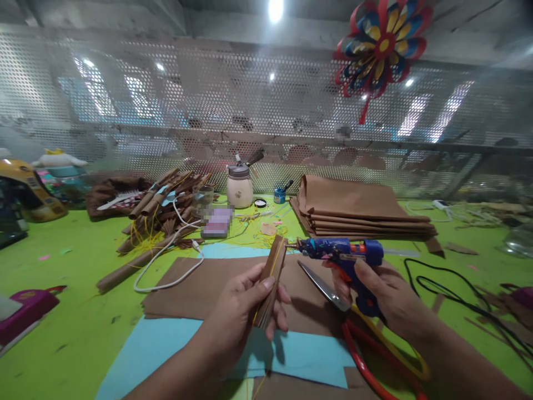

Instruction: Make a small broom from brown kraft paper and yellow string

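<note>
Hands (244, 297) (387, 294) grip folded paper (273, 258) (left), glue gun (339, 249) (right); contents of pale jar (240, 190) unclear.

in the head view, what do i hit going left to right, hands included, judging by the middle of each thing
Magenta object → white cable → left hand → folded brown strip → glue gun → right hand → black cord.

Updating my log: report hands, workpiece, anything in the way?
Left hand grips folded brown paper, yellow string along it. Right hand holds blue glue gun, nozzle near paper's top. Scissors close beneath, possibly obstructing.
</note>
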